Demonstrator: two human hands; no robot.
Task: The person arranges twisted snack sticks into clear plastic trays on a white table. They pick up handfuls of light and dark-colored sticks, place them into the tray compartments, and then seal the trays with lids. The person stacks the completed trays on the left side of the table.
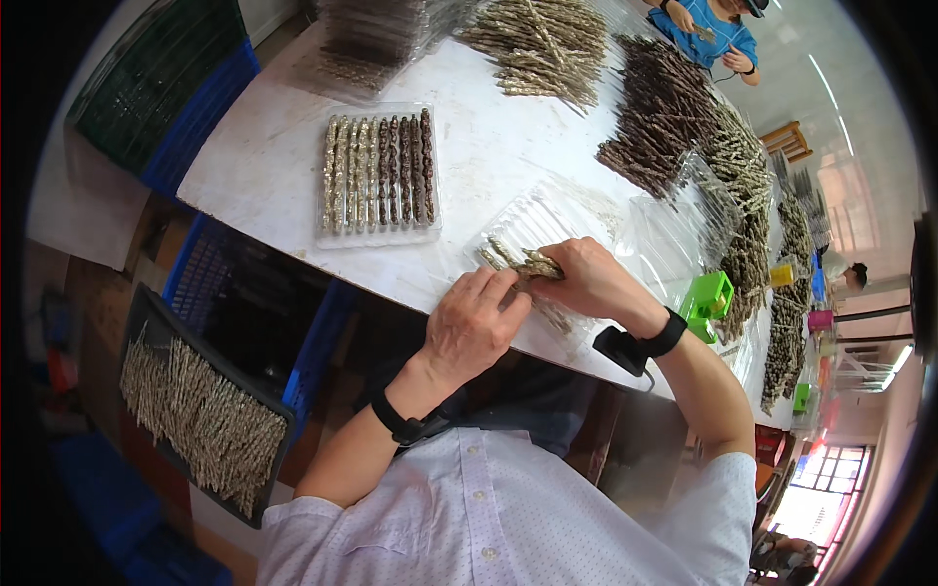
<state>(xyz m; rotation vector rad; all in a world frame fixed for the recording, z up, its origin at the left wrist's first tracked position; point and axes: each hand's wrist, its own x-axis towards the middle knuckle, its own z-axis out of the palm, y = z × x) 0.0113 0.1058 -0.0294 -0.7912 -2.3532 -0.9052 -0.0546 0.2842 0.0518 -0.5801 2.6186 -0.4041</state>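
Observation:
My right hand point(591, 278) is closed around a small bundle of pale greenish twisted dried sticks point(532, 264) near the table's front edge. Close against the bundle, my left hand point(474, 317) has its fingers curled together; what lies between them is hidden. Beneath both hands lies a clear ribbed plastic tray point(532, 212), with some pale sticks point(495, 249) at its near left side. To the left, another clear tray point(327, 240) holds a row of upright-lying sticks, pale ones point(352, 176) on the left and dark brown ones point(405, 171) on the right.
Stacked clear trays point(366, 44) stand at the far left. Beyond are piles of pale sticks point(547, 44) and dark sticks point(664, 112). A green dispenser point(710, 298) sits right. A black crate of sticks point(205, 420) stands lower left. Another person point(718, 39) works across the table.

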